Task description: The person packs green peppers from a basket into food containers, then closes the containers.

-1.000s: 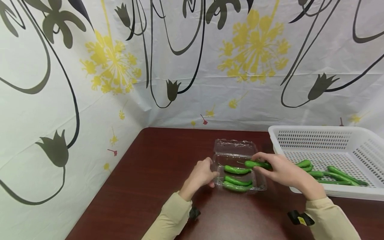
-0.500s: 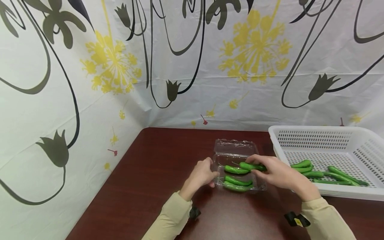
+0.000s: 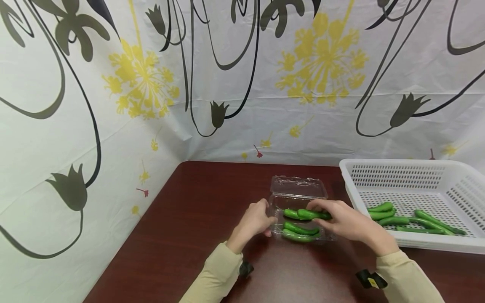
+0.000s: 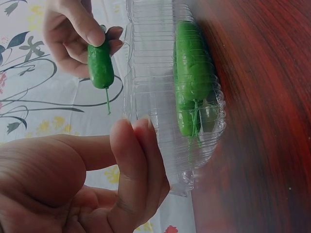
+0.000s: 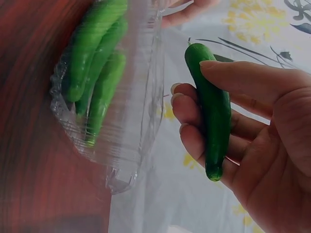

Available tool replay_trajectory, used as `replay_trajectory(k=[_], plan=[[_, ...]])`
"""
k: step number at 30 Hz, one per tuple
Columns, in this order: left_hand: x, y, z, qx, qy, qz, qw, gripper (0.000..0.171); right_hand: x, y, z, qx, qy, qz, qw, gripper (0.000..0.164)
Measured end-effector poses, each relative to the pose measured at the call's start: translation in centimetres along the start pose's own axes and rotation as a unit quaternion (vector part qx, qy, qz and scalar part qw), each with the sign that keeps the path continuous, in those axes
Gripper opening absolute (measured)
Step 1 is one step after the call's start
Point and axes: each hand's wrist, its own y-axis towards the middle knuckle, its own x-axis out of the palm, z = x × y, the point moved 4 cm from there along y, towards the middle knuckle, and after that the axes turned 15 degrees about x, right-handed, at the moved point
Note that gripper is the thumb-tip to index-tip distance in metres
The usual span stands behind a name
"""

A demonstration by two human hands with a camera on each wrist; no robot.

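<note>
One green pepper (image 3: pixel 310 214) is resting in your right hand (image 3: pixel 345 219), and the thumb is pressing it against the fingers. It is hovering over the clear container (image 3: pixel 293 202), higher than the rim and not touching it. Your left hand (image 3: pixel 254 218) is appearing to pinch the container's left edge, thumb and fingertips together.

From here, I am judging three dangers. The pepper is looking smooth, so it could be rolling out if your thumb is loosening too early. The thin stem is sticking out, so it could be catching the rim if you are coming down crooked. The container is looking light, so it could be tipping if your left hand is releasing while the right is pushing. A low bump could also be disturbing the three peppers (image 3: pixel 298 237) inside.

About direction: the pepper's long axis is running left to right, roughly parallel with the three below. Its stem end is pointing toward your left hand, its other end toward your right palm.
</note>
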Motion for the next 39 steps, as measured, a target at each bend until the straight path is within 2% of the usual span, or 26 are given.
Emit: replay_trajectory(k=[5,20,31,39], plan=[[0.0,-0.1,0.0,-0.001,-0.002,0.000,1.0000,0.043,0.5,0.1,-0.4,-0.016,-0.003,0.002,1.000,0.029],[0.0,-0.1,0.1,0.005,-0.004,0.003,1.0000,0.042,1.7,0.2,-0.6,0.011,0.002,-0.046,0.999,0.031],[-0.2,-0.1,0.2,0.005,0.025,-0.007,0.9996,0.043,2.7,0.4,-0.6,0.002,-0.014,-0.056,0.998,0.033],[-0.2,-0.1,0.2,0.004,0.025,-0.005,0.9997,0.044,3.4,0.5,-0.8,-0.004,-0.005,-0.071,0.997,0.028]])
